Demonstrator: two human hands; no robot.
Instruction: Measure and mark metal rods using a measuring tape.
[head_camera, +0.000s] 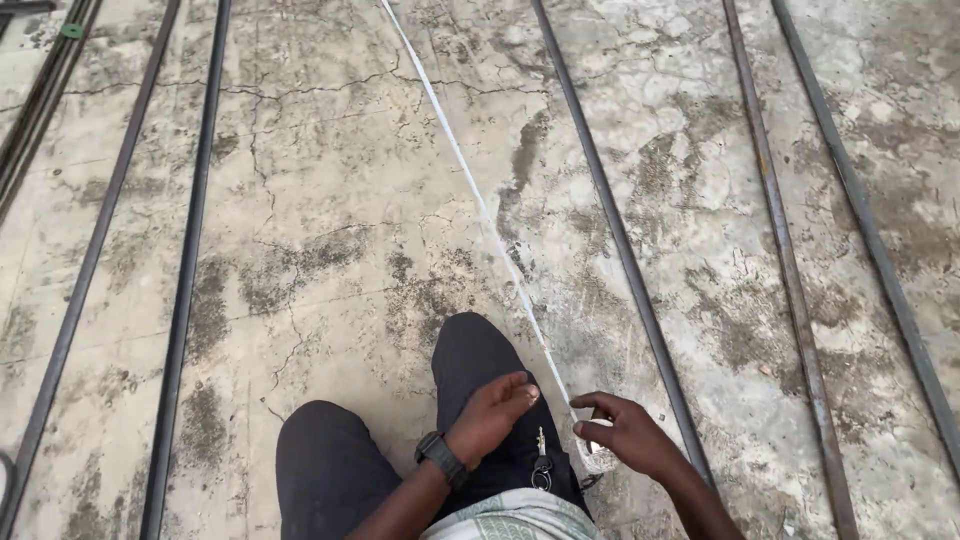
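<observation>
The concrete floor (330, 200) carried long steel rods (620, 240), with the white tape measure (470, 190) running away from the grip. The right hand (630, 435) pinched its near end (pin it flat, keep it taut); the left hand (490, 415) rested loose-fingered beside, on the knee, holding nothing.

Seven steel rods (620, 240), one tape measure (597, 458)

Left hand (492, 412) at 6 o'clock, fingers loosely curled, palm down over the bent knee, forearm coming up from 7 o'clock. Right hand (628, 432) just beside it toward 5 o'clock, fingers pinched together at the tips, forearm running down to 5 o'clock.
</observation>
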